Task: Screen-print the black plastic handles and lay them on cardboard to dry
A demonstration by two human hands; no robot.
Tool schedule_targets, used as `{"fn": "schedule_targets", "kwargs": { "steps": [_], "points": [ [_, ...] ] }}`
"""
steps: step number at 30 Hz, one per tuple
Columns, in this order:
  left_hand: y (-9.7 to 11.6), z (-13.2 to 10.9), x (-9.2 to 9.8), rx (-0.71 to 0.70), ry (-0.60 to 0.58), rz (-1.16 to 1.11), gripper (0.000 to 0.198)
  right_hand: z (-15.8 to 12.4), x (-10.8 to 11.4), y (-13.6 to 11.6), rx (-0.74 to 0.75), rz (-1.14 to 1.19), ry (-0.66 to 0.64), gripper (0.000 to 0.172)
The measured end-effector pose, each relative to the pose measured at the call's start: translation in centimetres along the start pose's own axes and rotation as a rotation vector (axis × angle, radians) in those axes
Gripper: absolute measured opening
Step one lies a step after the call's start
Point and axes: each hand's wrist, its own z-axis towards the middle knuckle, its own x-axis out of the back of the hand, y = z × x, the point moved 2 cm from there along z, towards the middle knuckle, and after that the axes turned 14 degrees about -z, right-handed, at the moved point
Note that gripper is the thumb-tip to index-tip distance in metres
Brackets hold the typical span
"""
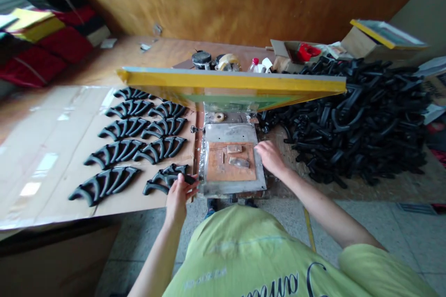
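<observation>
My left hand (178, 193) is closed on a curved black plastic handle (188, 179), at the near end of a short row of similar handles (155, 185) on the cardboard. My right hand (271, 158) is by the right edge of a grey metal plate (212, 132), its fingers curled together; whatever they may hold is hidden. On that plate lies an orange-brown sheet (216, 171) bearing small blocks (239, 162). Tilted up behind the plate is a yellow-edged screen frame (230, 80) with a green underside.
Several rows of black handles (118, 151) lie on a cardboard sheet (45, 148) to the left. A large heap of black parts (348, 120) covers the right side. Behind the frame stand a dark-lidded tub (201, 59), a tape roll (228, 62) and a red-capped bottle (254, 64).
</observation>
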Motion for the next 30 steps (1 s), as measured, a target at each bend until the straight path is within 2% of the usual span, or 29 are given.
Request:
{"fn": "schedule_targets", "kwargs": {
  "steps": [3, 5, 6, 8, 10, 12, 14, 17, 19, 22, 24, 25, 28, 30],
  "points": [
    [0.8, 2.1, 6.6, -0.078, 0.274, 0.086, 0.032, -1.7, -0.8, 10.8, -0.347, -0.302, -0.112, 0.033],
    [0.6, 2.9, 9.8, -0.05, 0.394, 0.204, 0.03, -3.3, -1.9, 16.1, -0.476, -0.397, -0.164, 0.033],
    [0.4, 3.2, 10.8, -0.024, 0.42, 0.267, 0.03, -4.0, -2.5, 17.9, -0.498, -0.393, -0.153, 0.032],
    [0.0, 3.9, 11.8, 0.023, 0.424, 0.37, 0.034, -5.1, -3.6, 20.1, -0.473, -0.338, -0.078, 0.036],
    [0.0, 4.8, 12.1, 0.045, 0.408, 0.435, 0.039, -5.6, -4.3, 21.1, -0.404, -0.265, -0.019, 0.041],
    [0.5, 5.6, 12.2, 0.068, 0.388, 0.516, 0.043, -5.6, -4.3, 21.6, -0.359, -0.221, -0.002, 0.041],
    [1.4, 6.0, 12.3, 0.092, 0.365, 0.595, 0.045, -5.1, -3.4, 21.7, -0.389, -0.216, -0.025, 0.036],
    [2.4, 5.3, 12.4, 0.095, 0.373, 0.713, 0.048, -3.9, -0.9, 20.6, -0.462, -0.241, -0.055, 0.022],
    [2.5, 4.2, 12.0, 0.04, 0.432, 0.794, 0.049, -2.8, 0.8, 18.2, -0.439, -0.191, 0.011, 0.014],
    [1.0, 2.4, 10.3, -0.252, 0.536, 0.953, 0.051, -1.1, 2.1, 12.3, -0.335, 0.101, 0.184, 0.014],
    [-1.1, 1.6, 8.7, -0.455, 0.559, 1.062, 0.059, -0.1, 1.6, 7.6, -0.268, 0.382, 0.244, 0.017],
    [-2.2, 1.4, 8.0, -0.511, 0.575, 1.097, 0.065, 0.4, 1.0, 5.3, -0.242, 0.508, 0.245, 0.019],
    [-4.9, 1.7, 6.7, -0.524, 0.656, 1.106, 0.084, 1.5, -1.3, -0.4, -0.16, 0.759, 0.212, 0.017],
    [-5.7, 2.4, 6.3, -0.506, 0.685, 1.085, 0.09, 2.2, -2.5, -2.7, -0.104, 0.823, 0.212, 0.013]
  ]
}}
